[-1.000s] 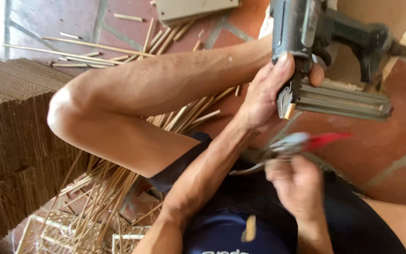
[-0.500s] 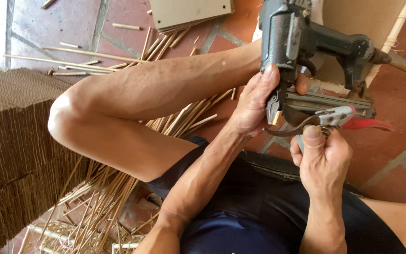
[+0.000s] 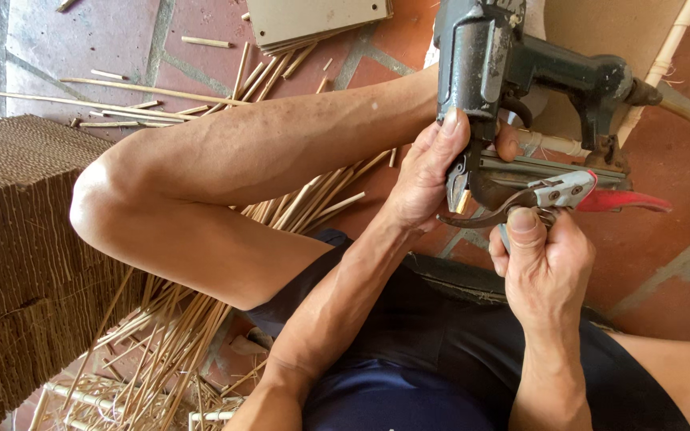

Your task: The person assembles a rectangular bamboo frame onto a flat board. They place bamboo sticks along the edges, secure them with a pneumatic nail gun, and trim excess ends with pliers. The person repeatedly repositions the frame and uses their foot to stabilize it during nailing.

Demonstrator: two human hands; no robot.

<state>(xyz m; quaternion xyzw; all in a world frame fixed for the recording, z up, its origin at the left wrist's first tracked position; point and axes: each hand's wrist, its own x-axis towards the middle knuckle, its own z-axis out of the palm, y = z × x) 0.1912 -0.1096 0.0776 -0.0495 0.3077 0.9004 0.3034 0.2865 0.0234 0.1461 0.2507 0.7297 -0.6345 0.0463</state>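
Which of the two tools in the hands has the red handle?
The pruning shears, held by the right hand, have the red handle. The other tool, the nail gun gripped by the left hand, is all black.

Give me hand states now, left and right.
Left hand: closed on the black nail gun.
Right hand: closed on the red-handled pruning shears.

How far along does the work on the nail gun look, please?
Done: nothing visibly finished. In hand: the left hand steadies the nail gun while the right hand works red-handled pliers at its magazine. Left: the pliers are not yet withdrawn.
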